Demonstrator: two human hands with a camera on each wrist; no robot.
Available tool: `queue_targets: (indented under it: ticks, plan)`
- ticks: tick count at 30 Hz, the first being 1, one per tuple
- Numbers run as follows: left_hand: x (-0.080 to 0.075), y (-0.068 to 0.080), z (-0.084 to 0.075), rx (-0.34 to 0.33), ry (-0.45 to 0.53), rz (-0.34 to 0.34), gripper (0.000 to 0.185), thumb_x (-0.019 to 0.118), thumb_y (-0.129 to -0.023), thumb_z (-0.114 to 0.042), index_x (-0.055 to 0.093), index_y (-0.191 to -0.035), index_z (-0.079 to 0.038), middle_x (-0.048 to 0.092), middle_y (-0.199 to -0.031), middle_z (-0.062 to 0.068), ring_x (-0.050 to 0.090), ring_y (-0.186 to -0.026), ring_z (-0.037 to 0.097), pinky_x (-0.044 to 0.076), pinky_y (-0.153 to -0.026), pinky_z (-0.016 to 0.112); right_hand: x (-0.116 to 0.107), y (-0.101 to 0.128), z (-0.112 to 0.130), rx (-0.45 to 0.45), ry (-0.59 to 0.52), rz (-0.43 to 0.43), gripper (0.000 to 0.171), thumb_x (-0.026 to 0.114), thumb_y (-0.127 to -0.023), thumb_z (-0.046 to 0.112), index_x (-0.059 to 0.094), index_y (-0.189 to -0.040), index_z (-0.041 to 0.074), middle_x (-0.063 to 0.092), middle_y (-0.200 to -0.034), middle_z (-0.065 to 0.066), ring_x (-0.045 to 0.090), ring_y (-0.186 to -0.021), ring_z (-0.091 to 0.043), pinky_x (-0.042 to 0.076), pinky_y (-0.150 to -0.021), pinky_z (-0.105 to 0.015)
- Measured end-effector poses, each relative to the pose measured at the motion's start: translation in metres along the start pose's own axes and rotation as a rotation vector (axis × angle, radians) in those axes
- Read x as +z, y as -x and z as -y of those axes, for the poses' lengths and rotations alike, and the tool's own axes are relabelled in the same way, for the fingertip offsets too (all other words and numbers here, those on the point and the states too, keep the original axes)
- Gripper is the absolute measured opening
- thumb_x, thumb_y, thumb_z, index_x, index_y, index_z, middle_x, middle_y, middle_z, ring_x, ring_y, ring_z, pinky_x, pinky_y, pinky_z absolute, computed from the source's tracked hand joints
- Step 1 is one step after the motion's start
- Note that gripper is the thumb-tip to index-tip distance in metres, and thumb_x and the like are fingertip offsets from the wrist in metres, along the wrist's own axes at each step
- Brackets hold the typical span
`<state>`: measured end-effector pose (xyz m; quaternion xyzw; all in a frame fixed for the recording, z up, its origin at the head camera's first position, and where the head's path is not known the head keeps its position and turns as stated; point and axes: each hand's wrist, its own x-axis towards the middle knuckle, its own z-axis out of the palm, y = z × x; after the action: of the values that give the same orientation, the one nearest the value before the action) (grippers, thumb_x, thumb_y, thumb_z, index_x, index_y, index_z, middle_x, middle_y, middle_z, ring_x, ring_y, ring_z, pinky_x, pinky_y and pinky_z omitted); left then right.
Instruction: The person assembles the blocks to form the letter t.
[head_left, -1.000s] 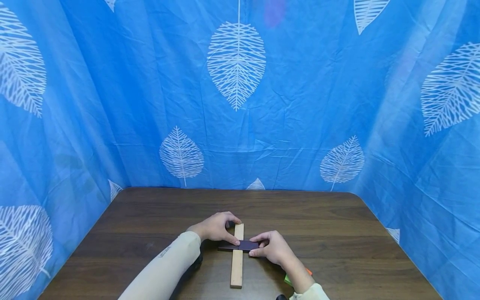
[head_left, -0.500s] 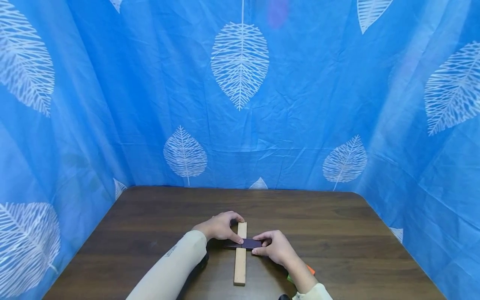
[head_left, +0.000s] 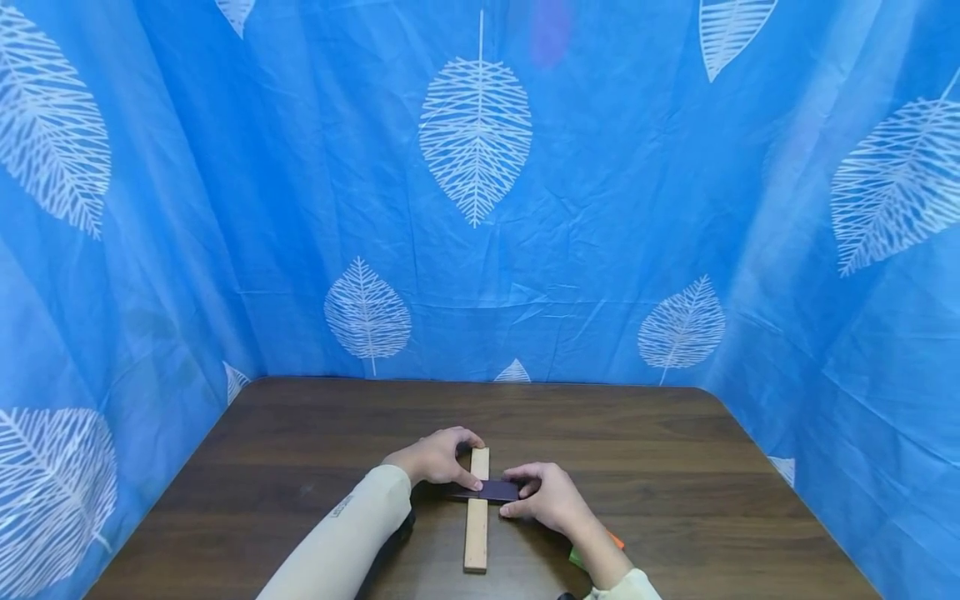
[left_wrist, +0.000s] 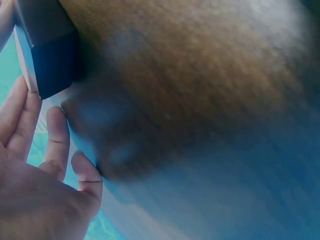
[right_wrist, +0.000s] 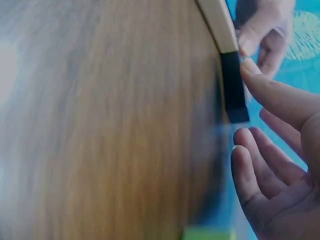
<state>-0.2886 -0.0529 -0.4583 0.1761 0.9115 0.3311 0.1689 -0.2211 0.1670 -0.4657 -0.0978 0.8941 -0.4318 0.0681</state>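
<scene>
Pale wooden blocks and dark blocks make a cross on the table. My left hand (head_left: 437, 457) spans the far pale block (head_left: 480, 462), index finger at its far end and thumb at the middle of the cross, beside the dark block (head_left: 501, 492). Another dark block (left_wrist: 52, 62) shows close up in the left wrist view, two fingertips near a pale edge behind it. The near pale block (head_left: 476, 537) points toward me. Around the right dark block's outer end, my right hand (head_left: 552, 502) holds thumb and index finger spread, apparently loose; contact is hard to tell.
The wood-grain table (head_left: 637, 433) stretches out around the cross. Partly under the right forearm lie a green piece (head_left: 576, 557) and an orange piece (head_left: 617, 540). A blue curtain (head_left: 585, 208) with white leaf prints encloses the table's back and sides.
My right thumb and index finger have spread slightly wider around the dark block's end. The left hand keeps its place on the cross. The whole head view has shifted a little.
</scene>
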Motion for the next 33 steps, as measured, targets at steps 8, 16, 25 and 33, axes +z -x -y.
queue_targets:
  ticks: [8,16,25,33]
  plan:
    - [-0.002,0.002,0.000,-0.008,-0.003,-0.004,0.061,0.084,-0.065,-0.041,0.059,-0.119,-0.027,0.050,-0.137,0.006,0.045,-0.126,0.030,0.035,-0.103,0.059,-0.024,0.015,-0.007,-0.034,-0.040,0.045,0.062,0.088,-0.063,0.031,0.066,-0.118,0.012,0.067,-0.114,-0.009,0.063,-0.093,-0.020,0.053,-0.072,-0.031]
    - [-0.002,0.001,0.000,0.000,0.015,0.004,0.061,0.085,-0.065,-0.038,0.059,-0.119,-0.026,0.050,-0.137,0.006,0.045,-0.125,0.029,0.035,-0.104,0.059,-0.059,0.043,-0.014,-0.067,-0.016,0.125,0.068,0.087,-0.063,0.030,0.062,-0.124,0.010,0.062,-0.125,-0.011,0.056,-0.110,-0.030,0.051,-0.087,-0.043]
    - [-0.002,0.001,-0.001,-0.003,0.031,-0.001,0.061,0.085,-0.066,-0.036,0.059,-0.120,-0.026,0.050,-0.137,0.006,0.044,-0.125,0.029,0.034,-0.104,0.060,-0.078,0.076,-0.029,-0.021,-0.041,0.200,0.053,0.089,-0.061,0.025,0.069,-0.106,0.006,0.066,-0.092,-0.007,0.054,-0.073,-0.010,0.046,-0.061,-0.023]
    - [0.000,0.002,0.000,-0.016,0.038,0.001,0.061,0.085,-0.065,-0.037,0.059,-0.119,-0.027,0.049,-0.138,0.007,0.043,-0.127,0.031,0.033,-0.103,0.062,-0.072,0.089,-0.032,-0.014,0.026,0.157,0.055,0.090,-0.055,0.033,0.070,-0.102,0.011,0.067,-0.090,-0.001,0.055,-0.073,-0.005,0.046,-0.060,-0.021]
